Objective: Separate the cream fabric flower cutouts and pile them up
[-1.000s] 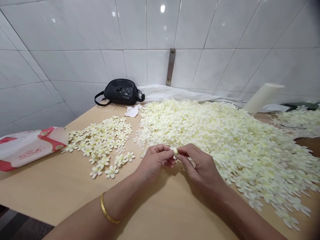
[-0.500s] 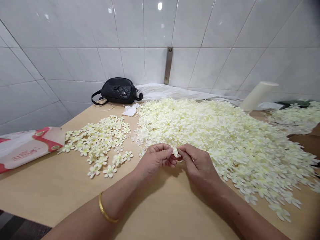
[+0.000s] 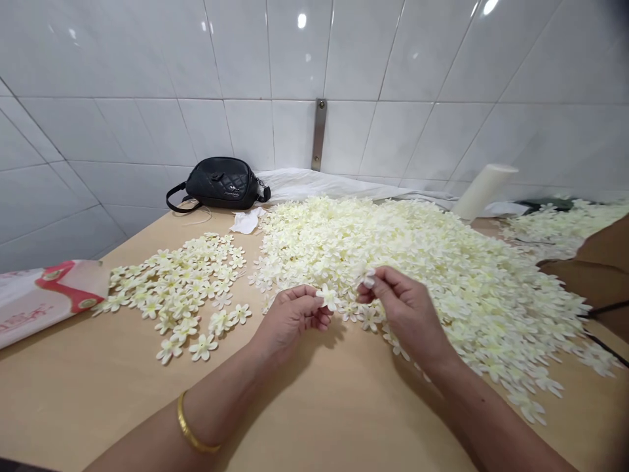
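Between the thumb and fingers of my left hand (image 3: 297,318) is a pale yellow-white artificial flower (image 3: 327,297), its petals spread. My right hand (image 3: 405,308) pinches another small white flower (image 3: 368,278), partly covered by the fingertips. Both hands are in front of a big heap of loose artificial flowers (image 3: 354,229), the right one overlapping its near edge. A smaller spread of the same flowers (image 3: 191,282) lies to the left of my left hand, some stacked on one another.
A black quilted bag (image 3: 221,183) stands at the back by the tiled wall, with a crumpled white paper (image 3: 246,221) beside it. A red and white printed bag (image 3: 49,298) lies at the left. Behind the heap leans a white roll (image 3: 484,191). Something brown (image 3: 590,275) is at the right.
My hands have come apart. The right has moved right and slightly up with a small flower, while the left keeps a flower now facing up. The view has shifted a little rightward.
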Demonstrator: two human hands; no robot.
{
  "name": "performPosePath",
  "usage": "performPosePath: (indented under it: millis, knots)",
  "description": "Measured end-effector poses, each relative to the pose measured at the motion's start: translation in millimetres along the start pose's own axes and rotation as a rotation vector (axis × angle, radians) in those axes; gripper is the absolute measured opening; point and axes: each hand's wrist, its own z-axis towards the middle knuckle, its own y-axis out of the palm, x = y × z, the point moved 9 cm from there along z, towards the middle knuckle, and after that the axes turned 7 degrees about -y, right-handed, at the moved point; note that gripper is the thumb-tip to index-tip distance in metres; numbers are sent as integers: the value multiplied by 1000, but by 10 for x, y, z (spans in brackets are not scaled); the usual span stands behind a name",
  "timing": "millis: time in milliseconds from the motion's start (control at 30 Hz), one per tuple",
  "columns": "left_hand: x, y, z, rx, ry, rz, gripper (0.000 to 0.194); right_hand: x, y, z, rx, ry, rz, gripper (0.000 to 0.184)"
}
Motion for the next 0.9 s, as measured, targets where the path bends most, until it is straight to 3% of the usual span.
performPosePath:
  millis: [67,133,200,300,467,533,900]
  knots:
    - [-4,-18,8,8,5,9,11,-2,-370,79,175,-43,-107,14]
    - [-8,-26,8,20,3,9,12,-108,-777,96,420,-157,-420,14]
    - [-8,-30,1,38,0,13,13,-224,-868,113,465,-266,-757,17]
    - [-5,-27,-8,53,-3,44,14,-308,-600,91,327,-388,-835,24]
    - [-9,-5,-5,6,2,29,11,-440,275,-138,-127,-512,-488,17]
    - [-15,16,-2,-30,3,9,11,-429,472,-211,-241,-510,-402,17]
    - [-20,109,-29,-119,-10,-11,15,-278,436,-200,-181,-402,-421,16]
